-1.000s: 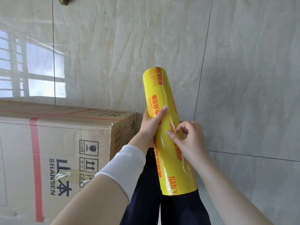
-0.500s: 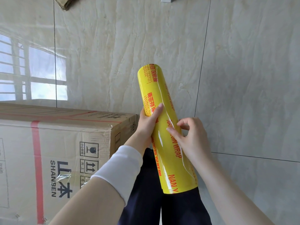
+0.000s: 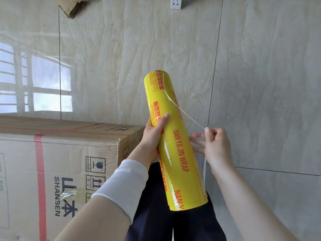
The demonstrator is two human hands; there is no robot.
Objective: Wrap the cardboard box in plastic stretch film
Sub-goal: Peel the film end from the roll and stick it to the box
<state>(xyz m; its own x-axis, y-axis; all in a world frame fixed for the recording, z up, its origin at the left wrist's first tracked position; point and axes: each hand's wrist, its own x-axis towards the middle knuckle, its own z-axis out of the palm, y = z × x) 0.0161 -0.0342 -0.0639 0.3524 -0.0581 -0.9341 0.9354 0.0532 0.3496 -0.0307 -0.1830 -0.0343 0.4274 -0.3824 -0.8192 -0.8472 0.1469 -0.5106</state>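
Observation:
A yellow roll of stretch film (image 3: 175,141) with red lettering stands tilted in front of me. My left hand (image 3: 153,130) grips its left side around the middle. My right hand (image 3: 214,145) is just right of the roll and pinches the loose clear film edge (image 3: 187,116), which stretches from the roll's upper part to my fingers and hangs down past my wrist. The large cardboard box (image 3: 57,164) with red tape and "SHANBEN" print lies at the lower left, beside my left forearm.
Glossy beige floor tiles (image 3: 260,84) spread all around. Flattened cardboard (image 3: 71,5) lies at the top left edge and a white socket (image 3: 175,3) at the top. A scrap of clear film (image 3: 69,193) clings to the box. My dark trousers (image 3: 156,214) show below the roll.
My right hand has pulled away from the roll to the right, peeling the film's edge off it. The roll and left hand have hardly moved.

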